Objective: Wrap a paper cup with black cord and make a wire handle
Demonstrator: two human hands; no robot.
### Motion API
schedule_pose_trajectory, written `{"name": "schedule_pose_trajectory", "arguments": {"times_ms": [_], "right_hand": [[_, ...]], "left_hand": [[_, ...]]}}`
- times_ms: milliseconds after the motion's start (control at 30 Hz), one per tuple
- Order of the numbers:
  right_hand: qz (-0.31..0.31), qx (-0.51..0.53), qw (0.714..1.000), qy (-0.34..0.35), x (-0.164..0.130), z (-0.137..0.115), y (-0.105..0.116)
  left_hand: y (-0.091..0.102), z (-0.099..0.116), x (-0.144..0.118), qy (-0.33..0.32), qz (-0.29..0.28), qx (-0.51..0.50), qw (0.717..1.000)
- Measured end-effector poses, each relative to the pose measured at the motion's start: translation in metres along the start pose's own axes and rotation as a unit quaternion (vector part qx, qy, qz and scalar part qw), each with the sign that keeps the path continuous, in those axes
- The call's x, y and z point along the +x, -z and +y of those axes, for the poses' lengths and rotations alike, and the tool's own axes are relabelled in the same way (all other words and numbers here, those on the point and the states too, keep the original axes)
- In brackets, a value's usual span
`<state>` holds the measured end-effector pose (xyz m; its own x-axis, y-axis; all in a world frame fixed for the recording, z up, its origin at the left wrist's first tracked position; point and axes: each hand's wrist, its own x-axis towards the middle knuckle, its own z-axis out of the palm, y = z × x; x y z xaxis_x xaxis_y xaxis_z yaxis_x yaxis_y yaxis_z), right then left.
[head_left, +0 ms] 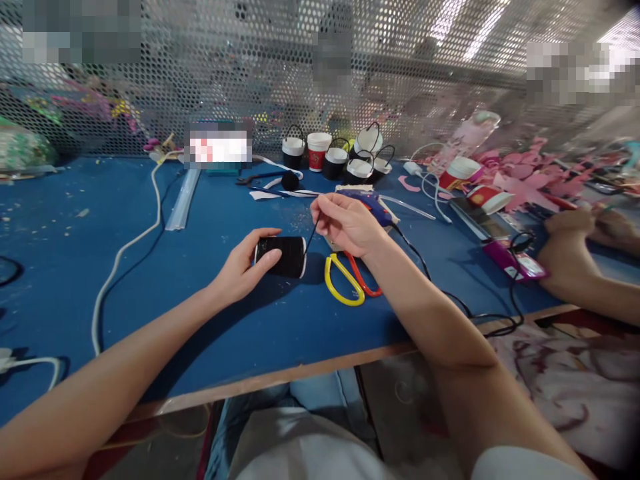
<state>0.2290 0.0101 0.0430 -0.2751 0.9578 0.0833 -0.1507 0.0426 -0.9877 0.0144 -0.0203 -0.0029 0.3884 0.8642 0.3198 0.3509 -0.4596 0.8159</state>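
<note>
My left hand [250, 263] is closed round a paper cup [290, 257] wrapped in black, which lies on its side just over the table with its white rim to the right. Between the fingertips of my right hand [345, 220] is a thin black cord [312, 239], running down to the cup's right end. Scissors with yellow and red handles [345, 280] lie below my right hand. Behind that hand rests a blue glue gun [373, 205], partly covered.
Several black-wrapped cups with cord handles [336, 163] and a red paper cup [319, 152] stand at the back by the mesh panel. Glue sticks [184, 200] and a white cable [135, 240] lie left. A co-worker's arm [575, 260] is right, near pink flowers [530, 180].
</note>
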Motion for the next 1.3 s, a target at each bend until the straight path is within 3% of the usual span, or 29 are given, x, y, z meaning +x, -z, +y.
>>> {"name": "schedule_pose_trajectory", "arguments": {"times_ms": [200,333,533,700,1200,1300], "right_hand": [[-0.076,0.104,0.991,-0.042,-0.011,-0.003,0.002],[-0.120,0.047,0.990,-0.056,-0.016,-0.005,-0.001],[-0.045,-0.164,0.985,0.031,-0.015,-0.003,-0.005],[0.007,-0.246,0.967,0.061,-0.012,0.003,-0.006],[0.000,-0.274,0.960,0.051,-0.010,0.013,-0.004],[0.002,-0.270,0.962,0.051,-0.010,0.014,-0.003]], "left_hand": [[0.001,0.002,0.003,0.025,0.005,0.002,1.000],[0.002,-0.001,0.004,0.032,0.007,0.007,0.999],[0.002,0.002,0.002,0.013,-0.006,0.035,0.999],[0.002,0.003,0.000,-0.027,-0.025,0.051,0.998],[0.002,0.003,0.000,-0.151,-0.022,0.045,0.987],[0.002,0.002,0.000,-0.150,-0.024,0.047,0.987]]}}
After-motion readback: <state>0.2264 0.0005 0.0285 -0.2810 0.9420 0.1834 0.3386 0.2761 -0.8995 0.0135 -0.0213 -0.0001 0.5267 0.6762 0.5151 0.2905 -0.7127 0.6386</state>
